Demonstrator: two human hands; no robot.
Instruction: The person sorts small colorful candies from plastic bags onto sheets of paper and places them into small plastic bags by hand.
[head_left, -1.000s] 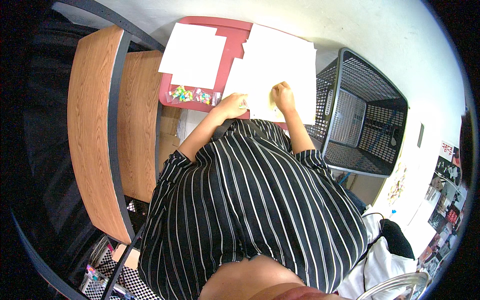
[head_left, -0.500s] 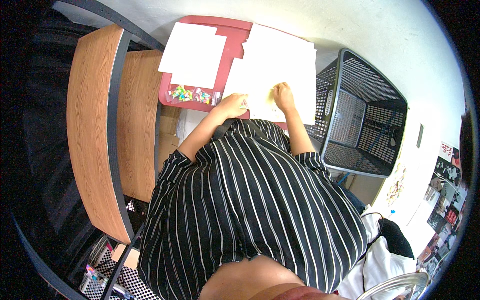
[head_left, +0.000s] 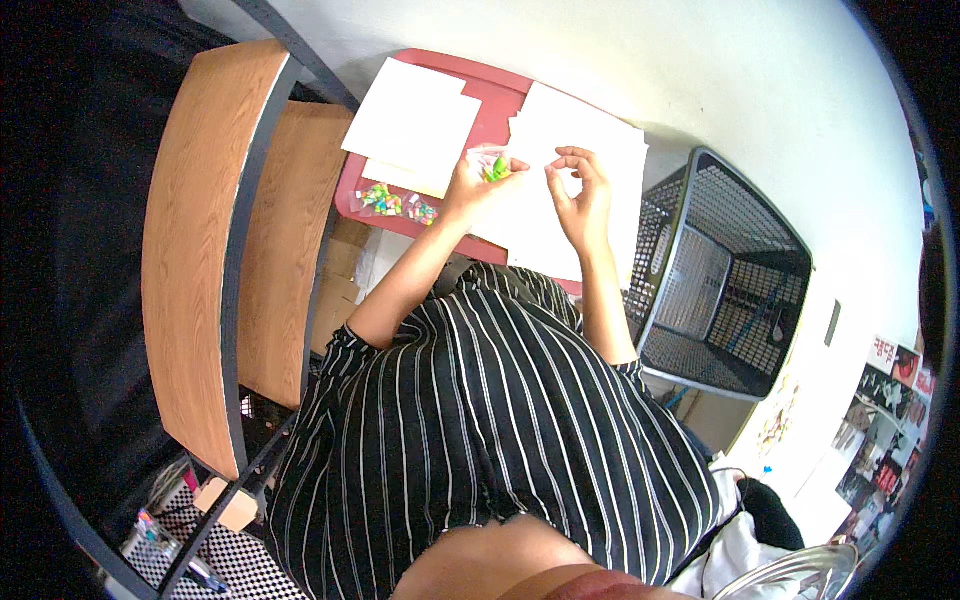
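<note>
Desk: red-topped (head_left: 497, 108), set before the person, its far edge near a pale wall (head_left: 700, 70).
Left sheets: white paper (head_left: 410, 105) overlapping toward the far left corner.
Right sheets: more white paper (head_left: 585, 120) covering most of the right half, out to the right edge.
Bagged pieces: two small clear bags (head_left: 380, 199) of colourful bits, side by side by the near left corner.
Left hand: raised above the desk's middle, gripping (head_left: 465, 190) a clear bag (head_left: 487, 155) with bright green pieces (head_left: 497, 168) showing.
Right hand: over the right sheets (head_left: 588, 190), thumb and fingers curled to a narrow gap; I can't tell whether anything tiny sits between them.
Beyond the right edge: a dark lattice basket (head_left: 690, 275), its inside showing.
Beyond the left edge: two wood-grain shelves (head_left: 205, 260) on a black frame.
Far right: pictures (head_left: 885, 440) on the wall.
</note>
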